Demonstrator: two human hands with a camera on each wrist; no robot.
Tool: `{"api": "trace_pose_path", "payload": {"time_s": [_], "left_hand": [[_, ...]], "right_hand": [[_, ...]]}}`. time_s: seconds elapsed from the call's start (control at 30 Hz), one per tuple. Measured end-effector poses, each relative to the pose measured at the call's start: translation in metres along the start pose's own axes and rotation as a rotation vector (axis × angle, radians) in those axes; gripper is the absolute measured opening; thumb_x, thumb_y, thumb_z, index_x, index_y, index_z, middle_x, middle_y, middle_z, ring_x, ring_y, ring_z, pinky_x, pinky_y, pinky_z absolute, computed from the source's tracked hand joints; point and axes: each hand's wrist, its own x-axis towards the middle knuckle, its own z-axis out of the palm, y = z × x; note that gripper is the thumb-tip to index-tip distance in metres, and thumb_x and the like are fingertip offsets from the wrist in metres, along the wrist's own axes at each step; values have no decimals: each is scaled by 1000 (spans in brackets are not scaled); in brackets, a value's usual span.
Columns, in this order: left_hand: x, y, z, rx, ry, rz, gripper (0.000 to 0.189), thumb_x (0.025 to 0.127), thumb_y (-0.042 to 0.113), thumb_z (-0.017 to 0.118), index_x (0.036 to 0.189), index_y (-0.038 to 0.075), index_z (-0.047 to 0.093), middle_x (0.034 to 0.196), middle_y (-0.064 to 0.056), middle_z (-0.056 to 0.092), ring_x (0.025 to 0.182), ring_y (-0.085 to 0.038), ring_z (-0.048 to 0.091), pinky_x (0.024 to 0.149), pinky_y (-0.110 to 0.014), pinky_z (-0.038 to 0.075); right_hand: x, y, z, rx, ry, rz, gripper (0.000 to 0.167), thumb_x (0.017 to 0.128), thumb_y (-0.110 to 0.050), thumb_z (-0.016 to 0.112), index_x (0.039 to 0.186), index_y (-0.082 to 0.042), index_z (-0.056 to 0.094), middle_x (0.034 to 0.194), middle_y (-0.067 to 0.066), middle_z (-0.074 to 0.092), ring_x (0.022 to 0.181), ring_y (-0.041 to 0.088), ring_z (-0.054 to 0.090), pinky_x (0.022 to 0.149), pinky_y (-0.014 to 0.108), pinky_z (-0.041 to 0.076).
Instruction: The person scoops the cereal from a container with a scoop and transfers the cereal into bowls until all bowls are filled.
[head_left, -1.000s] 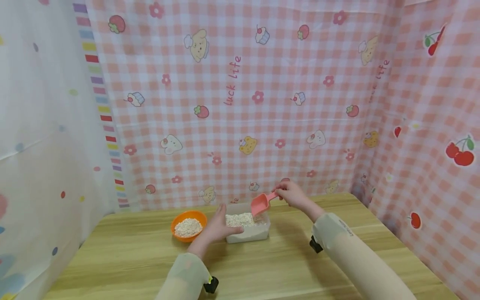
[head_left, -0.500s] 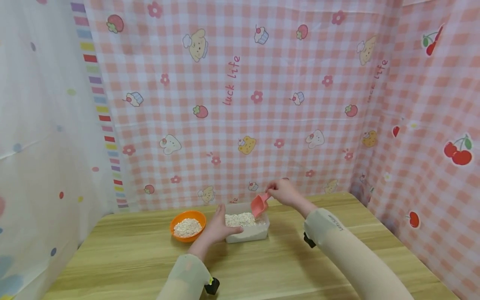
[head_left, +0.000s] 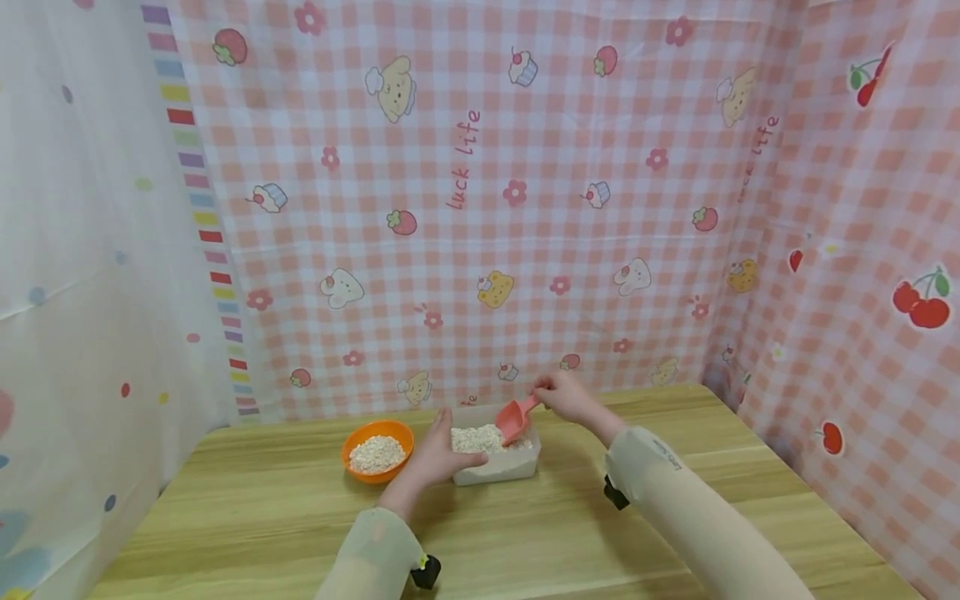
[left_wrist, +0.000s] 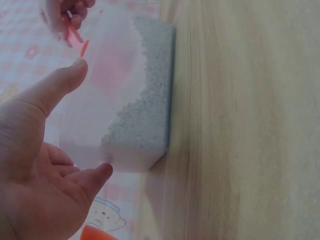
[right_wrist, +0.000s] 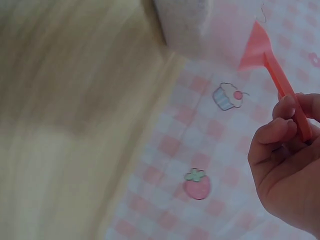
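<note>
A smooth pink plastic scoop [head_left: 513, 422] dipped into coarse, pale flakes [head_left: 474, 439] inside a translucent rectangular plastic box [head_left: 497, 472], with a round orange bowl [head_left: 367, 478] of similar flakes at nine o'clock. The right hand [head_left: 567, 397] pinched the scoop's handle beyond the box's two o'clock — forearm [head_left: 697, 512] slanting off toward four — while the left hand [head_left: 437, 452] lay with thumb and fingers spread at its nine-o'clock end.

Bright, even light surrounds my fingers [head_left: 441, 429] in the head view, with soft shadows on the tabletop [head_left: 525, 542] below them. My left wrist view is dimmer and greyish, the box [left_wrist: 145, 105] beyond my fingertips hazy. Past my right-hand fingers, opposite the scoop [right_wrist: 282, 82], the wood blurs, its grain smeared.
</note>
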Motion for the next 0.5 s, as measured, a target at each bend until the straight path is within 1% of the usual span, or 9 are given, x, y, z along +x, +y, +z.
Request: {"api": "trace_pose_path", "payload": {"time_s": [0.07, 0.13, 0.2, 0.27, 0.4, 0.5], "left_hand": [[0, 0, 0, -4, 2, 2, 108, 81, 37, 79, 152, -6, 11, 158, -25, 9, 144, -39, 14, 114, -53, 19], [-1, 0, -1, -8, 5, 3, 108, 81, 36, 79, 152, -6, 10, 158, -25, 9, 144, -39, 14, 114, -53, 19], [-2, 0, -1, -17, 8, 3, 108, 81, 36, 79, 152, -6, 10, 158, -26, 8, 144, -40, 14, 114, -54, 18], [-2, 0, -1, -24, 12, -2, 109, 80, 36, 79, 152, -6, 9, 158, -26, 9, 144, -40, 15, 114, -54, 19], [-3, 0, 1, -38, 22, -33, 112, 79, 39, 80, 153, -5, 8, 156, -27, 17, 141, -41, 23, 112, -54, 24], [-3, -1, 2, -40, 30, -48, 113, 78, 40, 81, 152, -6, 9, 153, -28, 24, 138, -42, 29, 110, -54, 28]], "right_hand": [[-2, 6, 2, 69, -7, 9, 19, 94, -7, 55, 99, 4, 71, 69, 12, 60, 46, 9, 36, 42, 23, 34], [-3, 13, 4, 139, -13, 37, 21, 95, -7, 54, 102, 5, 70, 69, 15, 60, 43, 8, 32, 40, 22, 32], [-5, 20, 8, 201, -19, 81, 23, 97, -8, 52, 106, 5, 69, 70, 13, 58, 43, 8, 33, 40, 21, 33], [-6, 26, 12, 258, -14, 124, 24, 99, -8, 50, 109, 5, 68, 69, 8, 56, 45, 8, 34, 41, 21, 34], [-9, 30, 21, 359, 11, 186, 24, 99, -7, 50, 110, 7, 66, 68, 4, 54, 48, 8, 36, 42, 21, 34], [-9, 28, 26, 384, 23, 210, 24, 98, -7, 51, 109, 7, 67, 69, 5, 55, 47, 8, 37, 43, 20, 35]]}}
